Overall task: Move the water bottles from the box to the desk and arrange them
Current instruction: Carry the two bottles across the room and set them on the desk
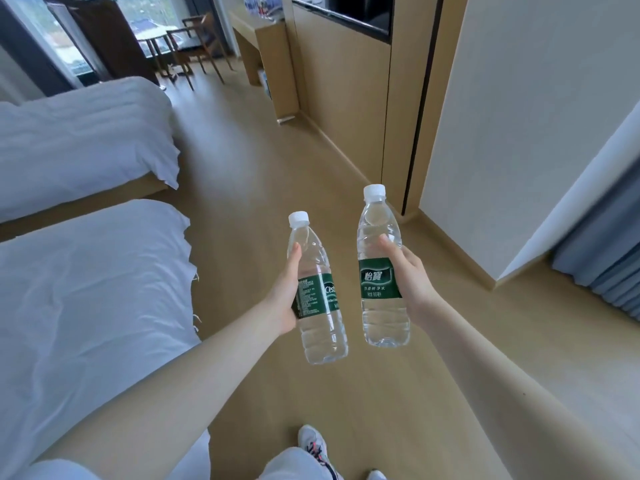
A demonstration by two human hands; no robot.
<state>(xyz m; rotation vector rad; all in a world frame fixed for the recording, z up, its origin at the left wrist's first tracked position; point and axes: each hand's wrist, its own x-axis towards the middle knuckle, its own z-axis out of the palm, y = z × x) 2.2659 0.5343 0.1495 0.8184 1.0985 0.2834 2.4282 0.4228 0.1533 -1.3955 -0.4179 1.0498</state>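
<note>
Near, 1 shoe [313,445] stands on the floor [249,188]. Above the floor, the left hand [282,303] grasps the left bottle [320,327], and the right hand [414,282] grasps the right bottle [379,278] at its green label. Both are nearly upright, capped, near each other, apart. 2 beds [86,289] lie at left. Far, what seems the desk [266,43] stands by the right wall.

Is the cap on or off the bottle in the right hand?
On. A white cap sits on the neck of the right-hand bottle, which the right hand grips around its middle. Seal intact or broken: cannot tell.
</note>
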